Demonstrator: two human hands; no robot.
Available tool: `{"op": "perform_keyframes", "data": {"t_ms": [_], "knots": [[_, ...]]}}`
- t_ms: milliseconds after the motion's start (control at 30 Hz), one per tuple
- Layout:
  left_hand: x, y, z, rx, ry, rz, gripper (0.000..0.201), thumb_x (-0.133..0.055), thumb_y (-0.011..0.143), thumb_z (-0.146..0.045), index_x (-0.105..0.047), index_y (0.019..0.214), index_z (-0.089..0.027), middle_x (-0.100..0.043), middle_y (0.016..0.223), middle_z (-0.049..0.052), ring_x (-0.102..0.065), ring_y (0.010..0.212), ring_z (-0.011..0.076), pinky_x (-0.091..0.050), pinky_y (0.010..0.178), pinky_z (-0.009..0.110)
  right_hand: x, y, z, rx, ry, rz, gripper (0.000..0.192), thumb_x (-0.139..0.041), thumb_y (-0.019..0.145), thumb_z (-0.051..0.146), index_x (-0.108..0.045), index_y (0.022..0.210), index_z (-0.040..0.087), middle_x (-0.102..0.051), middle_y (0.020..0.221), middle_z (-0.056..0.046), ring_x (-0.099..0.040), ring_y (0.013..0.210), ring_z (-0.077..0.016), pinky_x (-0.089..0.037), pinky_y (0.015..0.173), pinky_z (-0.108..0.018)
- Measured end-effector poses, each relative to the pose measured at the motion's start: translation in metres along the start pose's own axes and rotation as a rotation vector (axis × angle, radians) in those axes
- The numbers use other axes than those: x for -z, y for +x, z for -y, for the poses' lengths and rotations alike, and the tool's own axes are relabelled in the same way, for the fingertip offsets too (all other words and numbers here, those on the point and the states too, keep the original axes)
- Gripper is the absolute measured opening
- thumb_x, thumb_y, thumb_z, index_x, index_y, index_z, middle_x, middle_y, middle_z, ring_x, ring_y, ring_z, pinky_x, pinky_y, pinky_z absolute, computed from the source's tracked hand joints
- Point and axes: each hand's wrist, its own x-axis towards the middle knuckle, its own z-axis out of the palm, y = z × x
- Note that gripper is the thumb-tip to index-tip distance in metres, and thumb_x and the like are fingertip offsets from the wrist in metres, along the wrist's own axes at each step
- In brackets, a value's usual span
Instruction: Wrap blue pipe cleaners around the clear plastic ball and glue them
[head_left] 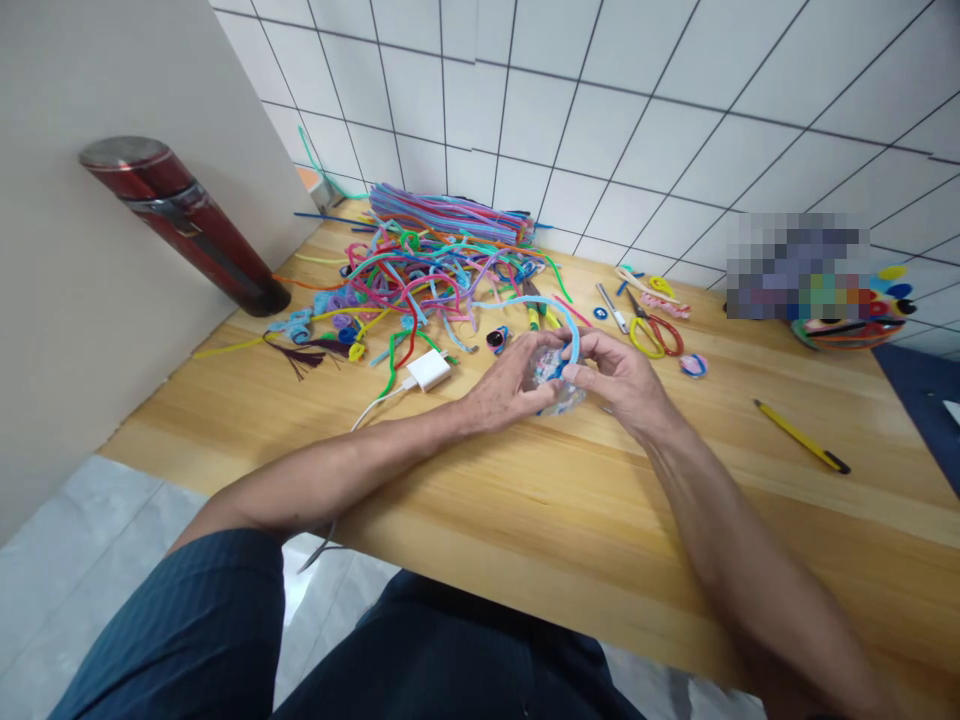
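My left hand and my right hand meet over the wooden table. Together they pinch a small coiled pipe-cleaner piece in pale blue and white. A light blue pipe cleaner arcs up out of it, over my right fingers. Most of the coiled piece is hidden behind the fingers. Just beyond the hands lies a tangled heap of coloured pipe cleaners, and behind it a neat bundle of straight ones.
A red steel flask stands at the left by the wall. A white charger with its cable lies left of my hands. Red-handled scissors, a yellow pencil and a bowl of coloured bits are to the right.
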Motion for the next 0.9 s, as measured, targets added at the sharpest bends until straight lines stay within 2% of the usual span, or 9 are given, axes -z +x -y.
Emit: {"op": "perform_keyframes", "data": {"t_ms": [167,367,533,767,900], "knots": [[0.001,-0.001,-0.003,0.081,0.000,0.007,0.049,-0.067,0.094,-0.038,-0.051,0.137,-0.021,-0.060,0.153,0.018,-0.059,0.142,0.0346,-0.047,0.121,0.055,0.002,-0.001,0.003,-0.095,0.176,0.009,0.032,-0.096,0.074,0.046,-0.081,0.094,0.027,-0.078,0.128,-0.005,-0.073,0.115,-0.0265,-0.059,0.102,-0.043],[-0.001,-0.002,0.000,0.045,-0.032,0.003,0.048,-0.065,0.095,-0.036,-0.049,0.138,-0.023,-0.055,0.159,0.018,-0.055,0.149,0.0353,-0.045,0.123,0.058,0.002,0.002,-0.005,-0.115,0.188,-0.019,0.038,-0.099,0.070,0.047,-0.080,0.096,0.027,-0.081,0.113,-0.004,-0.074,0.100,-0.0239,-0.062,0.093,-0.042],[-0.005,-0.004,0.008,-0.008,-0.042,-0.007,0.049,-0.065,0.097,-0.038,-0.048,0.141,-0.024,-0.056,0.159,0.017,-0.055,0.149,0.0335,-0.044,0.125,0.058,-0.001,0.002,-0.008,-0.080,0.165,-0.062,0.033,-0.099,0.070,0.043,-0.078,0.089,0.026,-0.079,0.123,-0.004,-0.073,0.109,-0.0246,-0.061,0.095,-0.041],[-0.006,-0.005,0.007,-0.115,0.059,-0.038,0.055,-0.066,0.098,-0.039,-0.045,0.148,-0.025,-0.054,0.161,0.017,-0.053,0.150,0.0326,-0.044,0.125,0.058,0.000,0.002,-0.013,-0.047,0.109,-0.063,0.029,-0.096,0.072,0.041,-0.076,0.087,0.026,-0.079,0.120,-0.005,-0.071,0.121,-0.0280,-0.058,0.104,-0.045],[-0.004,-0.002,0.005,-0.124,0.072,-0.032,0.049,-0.062,0.102,-0.041,-0.048,0.146,-0.025,-0.056,0.159,0.017,-0.053,0.150,0.0310,-0.044,0.125,0.056,0.000,0.002,-0.013,-0.051,0.090,-0.071,0.028,-0.095,0.073,0.041,-0.076,0.087,0.026,-0.079,0.120,-0.004,-0.070,0.121,-0.0278,-0.057,0.104,-0.045]]}}
